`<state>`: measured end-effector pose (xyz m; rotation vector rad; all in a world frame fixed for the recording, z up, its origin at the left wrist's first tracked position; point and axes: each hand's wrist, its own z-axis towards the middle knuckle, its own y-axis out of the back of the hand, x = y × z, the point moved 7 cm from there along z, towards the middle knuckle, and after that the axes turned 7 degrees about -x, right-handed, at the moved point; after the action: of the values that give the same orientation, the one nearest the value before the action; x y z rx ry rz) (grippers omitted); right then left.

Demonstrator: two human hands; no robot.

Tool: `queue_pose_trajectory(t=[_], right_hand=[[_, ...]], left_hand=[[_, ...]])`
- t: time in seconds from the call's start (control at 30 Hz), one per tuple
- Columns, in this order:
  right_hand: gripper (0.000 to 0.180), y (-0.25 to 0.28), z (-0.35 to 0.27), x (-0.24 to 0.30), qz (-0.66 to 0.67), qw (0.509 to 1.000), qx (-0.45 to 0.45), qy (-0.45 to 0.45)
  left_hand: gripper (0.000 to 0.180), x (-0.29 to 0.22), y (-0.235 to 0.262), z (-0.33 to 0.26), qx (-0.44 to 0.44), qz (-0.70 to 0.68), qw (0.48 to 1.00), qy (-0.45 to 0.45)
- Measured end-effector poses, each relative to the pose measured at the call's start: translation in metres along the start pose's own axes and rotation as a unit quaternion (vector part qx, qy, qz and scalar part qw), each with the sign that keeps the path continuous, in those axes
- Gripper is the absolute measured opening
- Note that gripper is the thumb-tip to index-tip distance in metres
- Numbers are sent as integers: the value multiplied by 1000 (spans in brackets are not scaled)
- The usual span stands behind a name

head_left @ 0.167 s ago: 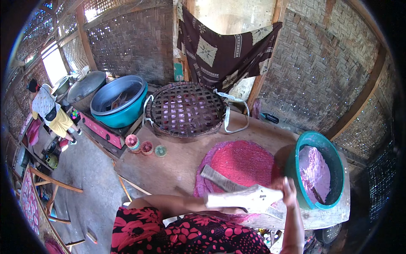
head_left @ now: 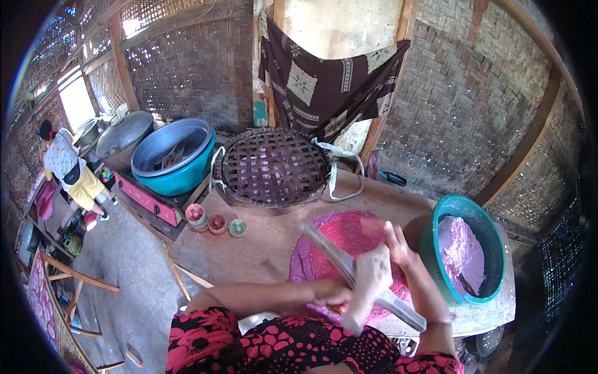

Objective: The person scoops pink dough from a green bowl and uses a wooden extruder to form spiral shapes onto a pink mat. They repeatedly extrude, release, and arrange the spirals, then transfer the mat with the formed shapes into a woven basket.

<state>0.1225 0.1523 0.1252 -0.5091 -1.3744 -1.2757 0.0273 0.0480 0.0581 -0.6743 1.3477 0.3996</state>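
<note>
My left hand [head_left: 335, 292] is closed around a wooden tool made of two crossed pieces. Its long grey bar [head_left: 330, 250] slants across the pale, thick wooden piece [head_left: 371, 280], which is smeared by motion. My right hand [head_left: 400, 248] is raised just beyond the pale piece, fingers stretched out and partly blurred; I see nothing held in it. Under both hands lies a round, bright red layer [head_left: 330, 240] on a purple-pink cloth [head_left: 300, 257]. To the right, a green basin [head_left: 430, 252] holds pink dough-like mass [head_left: 461, 246] with a dark handle [head_left: 467, 285] sticking out.
A round woven basket [head_left: 274, 165] with white straps stands at the table's back. Three small cups, including a green one [head_left: 237, 228], sit left of the cloth. Beyond are stacked basins [head_left: 171, 177], a pink stove [head_left: 146, 199] and another person [head_left: 68, 162]. A wooden frame [head_left: 78, 274] stands lower left.
The wooden tool has turned, its pale piece swinging from nearly level to steeply slanted toward me. My right hand has moved left and away from me, off the pale piece's end.
</note>
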Motion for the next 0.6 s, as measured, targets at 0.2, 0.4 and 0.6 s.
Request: queue_pose_trajectory(t=[0.2,0.4,0.6], right_hand=[[67,-46,-38,198,-180,802,229,522],[23,13,13,214,-158,933,-50,319],[28,141,20,114,-131,953,-262,74]], left_hand=[[15,-66,24,-16,18,-81,938,335],[30,-123,38,43,60,470,880,24],[28,-127,79,18,-119,559,817,-77]])
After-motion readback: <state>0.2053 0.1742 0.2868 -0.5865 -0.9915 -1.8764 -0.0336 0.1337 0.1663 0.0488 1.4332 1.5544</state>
